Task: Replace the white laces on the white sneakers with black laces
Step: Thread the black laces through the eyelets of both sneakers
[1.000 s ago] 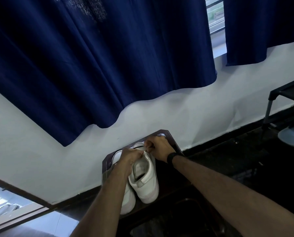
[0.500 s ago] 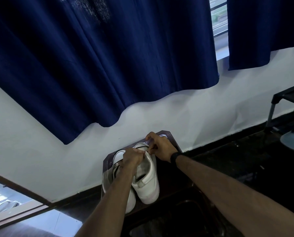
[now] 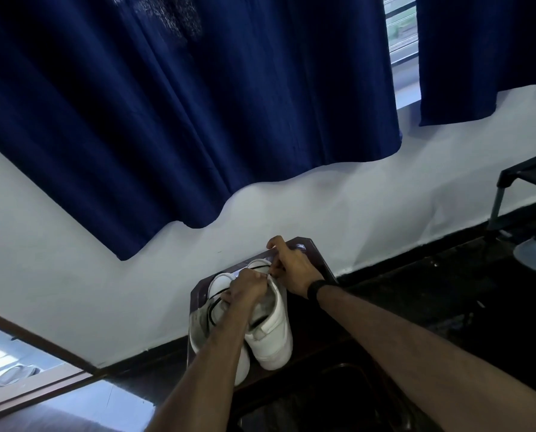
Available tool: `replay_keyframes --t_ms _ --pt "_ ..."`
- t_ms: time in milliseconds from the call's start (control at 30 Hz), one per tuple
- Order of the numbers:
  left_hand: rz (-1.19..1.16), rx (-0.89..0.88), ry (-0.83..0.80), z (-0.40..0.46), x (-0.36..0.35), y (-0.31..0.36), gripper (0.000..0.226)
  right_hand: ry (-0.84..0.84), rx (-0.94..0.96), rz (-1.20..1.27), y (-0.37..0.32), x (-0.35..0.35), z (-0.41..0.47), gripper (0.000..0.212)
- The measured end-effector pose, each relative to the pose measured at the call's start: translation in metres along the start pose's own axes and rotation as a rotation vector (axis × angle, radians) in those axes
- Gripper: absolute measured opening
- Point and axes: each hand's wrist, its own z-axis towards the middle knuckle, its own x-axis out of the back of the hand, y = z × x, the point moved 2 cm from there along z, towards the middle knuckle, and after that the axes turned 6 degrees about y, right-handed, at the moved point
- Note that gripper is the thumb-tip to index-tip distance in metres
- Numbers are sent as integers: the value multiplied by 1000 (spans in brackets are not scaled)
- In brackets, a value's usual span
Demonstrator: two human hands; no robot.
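White leather fills our view low down: two white sneakers stand side by side on a small dark worktop against the wall, heels toward us and toes toward the wall, so their long axis runs straight away from us. Our left hand curls over the lacing area of the right-hand sneaker, and our right hand sits just beyond it, nearer the toe, fingers bent in a pinch grip where the two hands meet. We judge both hold a white lace, though it is too small to make out. A thin black line shows on the left-hand sneaker.
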Motion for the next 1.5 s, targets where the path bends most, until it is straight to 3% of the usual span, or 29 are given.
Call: replay_keyframes --t_ms 133,267,367,433,567,667,767,867,1000,1100,1200,1300,1500 --pt "34 -30 21 -4 3 4 27 28 -37 -10 -4 -1 -6 45" --pt "73 8 48 -7 7 9 37 41 -5 -34 -9 -2 -10 22" --pt "32 36 13 -6 16 11 26 51 -118 24 -14 1 -13 7" --pt "-151 60 -24 1 25 8 5 27 -112 -21 -19 6 -19 11" --pt "-384 77 -42 8 51 -2 13 11 -72 -140 -25 13 -37 15" --pt "-491 27 53 2 81 4 8 117 -132 -66 -27 20 -39 24" --pt "-442 -93 128 -5 107 13 14 212 -92 12 -52 23 -26 29" --pt "-480 -218 171 -15 120 23 17 114 -22 50 -88 14 -12 44" --pt "-475 -285 209 -33 130 21 20 117 20 51 -113 3 -3 11" --pt "-463 -197 223 -45 126 -2 14 127 -50 81 -113 3 -10 21" --pt "-171 -113 89 -55 108 -24 41 41 -68 -104 -99 -4 -25 23" --pt "115 -183 17 -59 85 -36 21 6 -107 -285 -88 -10 -27 12" --pt "-169 -43 156 -60 79 -58 20 20 -141 -600 -90 -15 -22 25"
